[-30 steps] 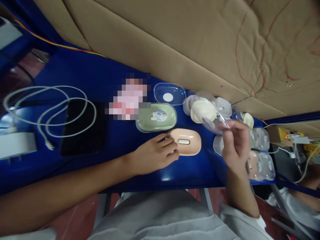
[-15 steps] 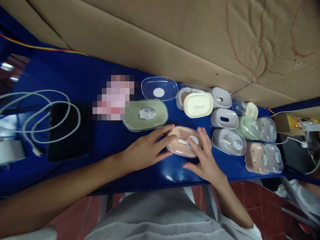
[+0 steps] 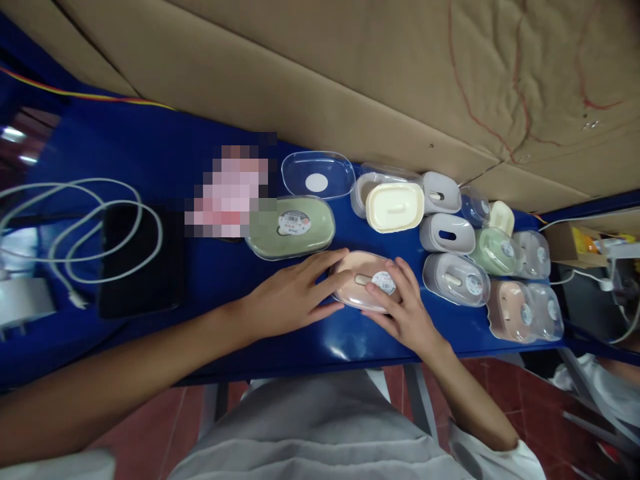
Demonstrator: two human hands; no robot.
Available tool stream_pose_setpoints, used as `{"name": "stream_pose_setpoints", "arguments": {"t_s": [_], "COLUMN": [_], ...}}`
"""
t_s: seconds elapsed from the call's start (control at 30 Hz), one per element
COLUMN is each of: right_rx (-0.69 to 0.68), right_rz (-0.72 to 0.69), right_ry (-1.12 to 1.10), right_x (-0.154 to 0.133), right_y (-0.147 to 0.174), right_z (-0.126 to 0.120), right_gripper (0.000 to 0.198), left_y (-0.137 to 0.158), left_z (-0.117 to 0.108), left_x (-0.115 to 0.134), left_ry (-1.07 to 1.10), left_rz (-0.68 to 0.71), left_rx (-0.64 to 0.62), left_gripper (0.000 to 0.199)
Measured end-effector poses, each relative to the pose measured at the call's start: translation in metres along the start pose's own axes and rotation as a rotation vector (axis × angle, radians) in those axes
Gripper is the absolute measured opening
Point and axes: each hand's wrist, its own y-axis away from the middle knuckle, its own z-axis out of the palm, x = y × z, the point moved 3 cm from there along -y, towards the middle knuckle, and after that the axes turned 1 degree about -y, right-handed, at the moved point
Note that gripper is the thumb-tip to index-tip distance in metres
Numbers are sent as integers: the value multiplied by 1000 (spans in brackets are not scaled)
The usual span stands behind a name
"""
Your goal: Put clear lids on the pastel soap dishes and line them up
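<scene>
A peach oval plastic box (image 3: 356, 291) with a clear lid, a pale handle-like piece and a round printed sticker lies on the blue table in front of me. My left hand (image 3: 290, 297) grips its left end, fingers spread along the far and near sides. Around the right end is my right hand (image 3: 407, 307), thumb at the near edge, one finger across the lid by the sticker. Just beyond, to the left, sits a green lidded box (image 3: 300, 233) with a sticker. A loose clear lid (image 3: 333, 180) lies behind it.
Several grey, green, peach and cream boxes crowd the right, including a cream piece (image 3: 395, 208) and a grey lidded box (image 3: 456, 280). On the left are a black flat item (image 3: 135, 293), a coiled white cable (image 3: 160, 233) and a charger (image 3: 25, 303). Cardboard (image 3: 310, 87) lines the back.
My right hand has closed in on the peach box's right end, its thumb moving in to the near edge. The left hand keeps its place, and the box has barely moved.
</scene>
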Motion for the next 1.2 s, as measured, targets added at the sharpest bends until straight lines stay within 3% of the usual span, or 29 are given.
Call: {"name": "stream_pose_setpoints", "arguments": {"t_s": [0.13,0.27,0.47,0.63,0.73,0.8,0.93,1.0,1.03,1.1,1.2], "right_rx": [21,-60,-28,-82,37,189,602,675,630,427,181], "right_rz": [-5,-41,150,166,166,192,427,551,590,611,503], "right_ry": [-2,-9,84,263,219,109,-138,-222,-270,-388,-523], "right_x": [-4,-6,43,68,61,52,38,32,29,22,9], "right_y": [1,-8,-62,-94,-86,-68,-14,7,12,12,-4], "right_z": [2,-6,-40,-27,-26,-37,-73,-80,-78,-64,-37], "right_gripper": [97,92,54,44,30,25,19,20,21,25,26], "left_y": [-2,-2,-4,-5,-6,-6,-8,-8,-7,-4,1], "left_z": [-19,-36,-32,-30,-29,-26,-20,-21,-22,-22,-14], "left_x": [4,-3,-9,-7,-10,-14,-15,-9,-4,13,38], "left_ry": [-149,-269,-245,-234,-241,-253,-331,-368,-362,-302,-254], "left_rz": [161,123,88,78,75,48,-64,-96,-68,118,475], "left_rx": [81,134,-61,-134,-124,-99,10,120,172,198,39], "left_gripper": [47,63,79,70,63,62,63,66,66,63,38]}}
